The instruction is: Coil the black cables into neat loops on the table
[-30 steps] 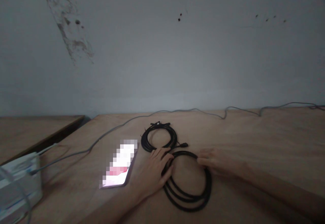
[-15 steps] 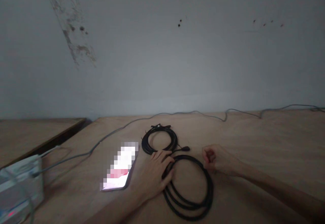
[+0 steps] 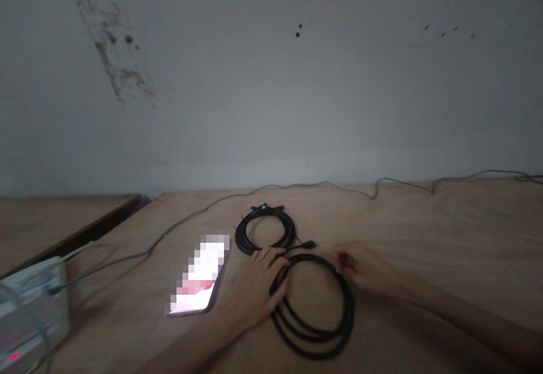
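Observation:
Two loops of black cable lie on the wooden table. My left hand (image 3: 263,286) rests at the left side of the near cable coil (image 3: 348,317), thumb and forefinger closed around its strands and the other fingers reaching toward the far coil. My right hand (image 3: 354,266) is curled at the near coil's upper right edge, its fingertips against or just over the cable; anything inside the fingers is hidden. The far cable coil (image 3: 292,224) is neatly bundled, with plugs at its top. A black connector (image 3: 309,245) sticks out between the coils.
A phone with a lit, pixelated screen (image 3: 203,278) lies left of my left hand. A white box with cords and a red light (image 3: 38,306) stands at the lower left. One grey cord (image 3: 186,218) runs along the back near the wall (image 3: 271,108).
My right hand has shifted slightly left, closer onto the near coil's edge. My left hand stays on the coil. The whole view has tilted a little.

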A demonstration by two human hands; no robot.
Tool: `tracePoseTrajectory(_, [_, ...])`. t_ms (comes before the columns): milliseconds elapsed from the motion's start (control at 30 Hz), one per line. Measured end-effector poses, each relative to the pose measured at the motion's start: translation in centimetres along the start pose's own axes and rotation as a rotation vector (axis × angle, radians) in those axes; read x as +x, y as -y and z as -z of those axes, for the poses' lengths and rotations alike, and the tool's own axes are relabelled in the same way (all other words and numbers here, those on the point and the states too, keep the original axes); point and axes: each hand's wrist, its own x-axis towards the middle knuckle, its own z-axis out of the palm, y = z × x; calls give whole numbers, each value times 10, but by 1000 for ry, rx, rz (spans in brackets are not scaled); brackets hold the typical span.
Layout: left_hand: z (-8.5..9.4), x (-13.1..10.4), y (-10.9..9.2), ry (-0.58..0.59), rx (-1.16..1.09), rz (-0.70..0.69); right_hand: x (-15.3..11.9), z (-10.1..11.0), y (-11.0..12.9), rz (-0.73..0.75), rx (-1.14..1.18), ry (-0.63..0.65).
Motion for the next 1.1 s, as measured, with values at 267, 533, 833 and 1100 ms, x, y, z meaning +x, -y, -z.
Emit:
tracePoseTrajectory(267, [0,0,2,0,5,-15,-4,24,30,124,-526,60])
tracePoseTrajectory(533, [-1,-1,2,12,-7,-14,0,19,21,252,-800,205])
tracePoseTrajectory(833, [-3,0,0,9,9,-1,7,12,10,-65,-447,98])
tracePoseTrajectory(1100, [-7,-2,-1,-28,13,-16,15,12,17,-350,-123,103])
